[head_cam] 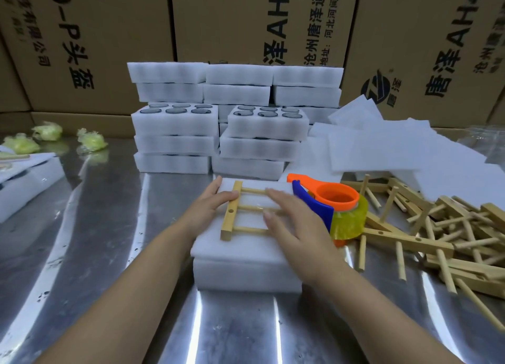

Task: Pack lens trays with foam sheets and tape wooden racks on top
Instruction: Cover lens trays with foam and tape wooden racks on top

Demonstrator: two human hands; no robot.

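A white foam lens tray (246,274) lies on the steel table in front of me, with a foam sheet (240,243) covering its top. A small wooden rack (237,210) with three rungs lies flat on that sheet. My left hand (211,206) rests on the sheet at the rack's left rail, fingers touching the rail. With straight fingers, my right hand (289,221) lies flat over the rack's right side and hides its right rail. An orange and blue tape dispenser (332,207) with yellowish tape stands just right of the tray.
Stacks of foam lens trays (218,134) stand behind, two top ones showing dark round lenses. Loose foam sheets (388,147) pile up at the back right. Wooden racks and sticks (437,235) lie heaped on the right. Crumpled yellow-green film (90,140) and another tray (24,183) sit left. Cardboard boxes (246,21) wall the back.
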